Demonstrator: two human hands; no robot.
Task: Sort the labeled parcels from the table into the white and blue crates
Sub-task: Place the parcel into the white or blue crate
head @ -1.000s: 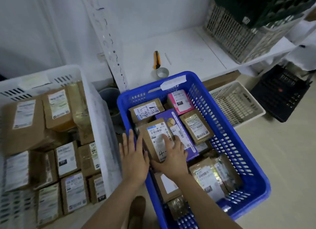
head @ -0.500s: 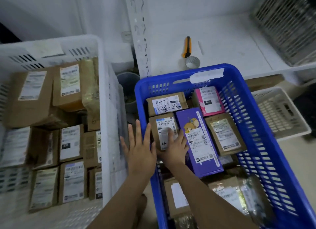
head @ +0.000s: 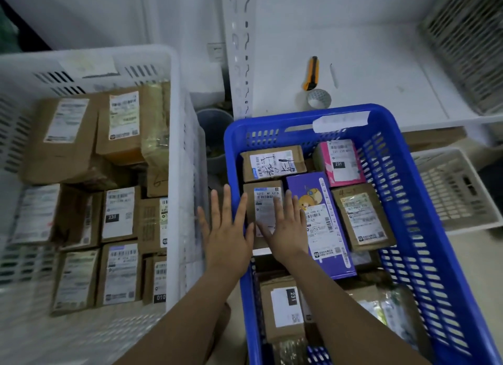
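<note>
The brown parcel, tilted before, now lies flat beside the purple box.

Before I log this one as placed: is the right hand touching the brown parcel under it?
Touching. The head view shows the right hand lying flat and open on top of the brown parcel, with no gap visible.

The white table holds an orange knife (tape roll just beside it).
</note>
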